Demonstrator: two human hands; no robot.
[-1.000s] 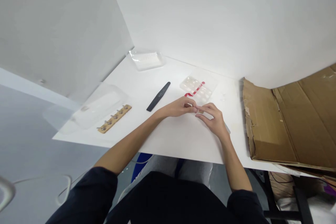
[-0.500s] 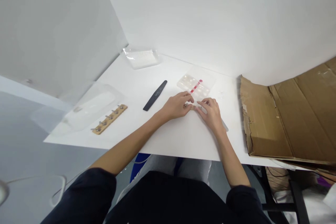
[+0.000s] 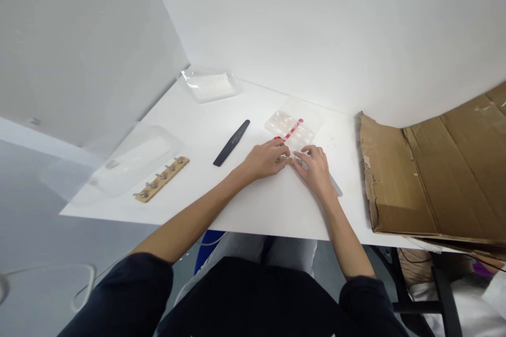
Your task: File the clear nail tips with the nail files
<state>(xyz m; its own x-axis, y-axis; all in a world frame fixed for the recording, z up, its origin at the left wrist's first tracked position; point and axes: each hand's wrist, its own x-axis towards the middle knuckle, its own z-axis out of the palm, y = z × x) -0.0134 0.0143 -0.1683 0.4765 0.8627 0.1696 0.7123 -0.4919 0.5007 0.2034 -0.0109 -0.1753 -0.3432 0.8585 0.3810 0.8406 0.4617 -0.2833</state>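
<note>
Near the middle of the table, my left hand (image 3: 266, 159) is closed, thumb and fingertips pinching the left end of a small tan strip (image 3: 290, 160) with tiny shiny parts. Much of that strip is covered by fingers. At its right end, my right hand (image 3: 315, 168) has bent fingers, with thumb and index closed on it. Just beyond both hands lies a clear plastic case (image 3: 294, 125) with small compartments and red strips. A grey flat tool (image 3: 336, 186) sticks out from behind my right wrist.
A black nail file (image 3: 232, 142) lies left of my hands. Farther left are a wooden strip with several metal posts (image 3: 162, 179) and a clear plastic bag (image 3: 134, 160). Another clear packet (image 3: 213, 87) rests at the back. Cardboard (image 3: 430, 174) stands along the right side.
The view has shifted slightly, so everything appears a little farther left. Both hands keep hold of the strip, with only small finger movements.
</note>
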